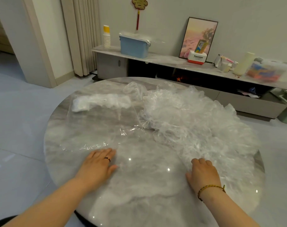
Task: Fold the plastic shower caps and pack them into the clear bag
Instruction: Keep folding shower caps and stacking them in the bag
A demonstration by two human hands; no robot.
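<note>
Heaped shower caps (188,115) wait on a worktop (139,202).
Left hand (98,166) lies flat, likely steadying; right hand (203,172) curls at the caps, grip unclear.

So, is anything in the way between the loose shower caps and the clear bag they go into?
Nothing visible. The shower cap heap lies right beside the clear bag on the round table. The left hand lies flat by the bag's near edge; the right hand rests on the heap.
</note>
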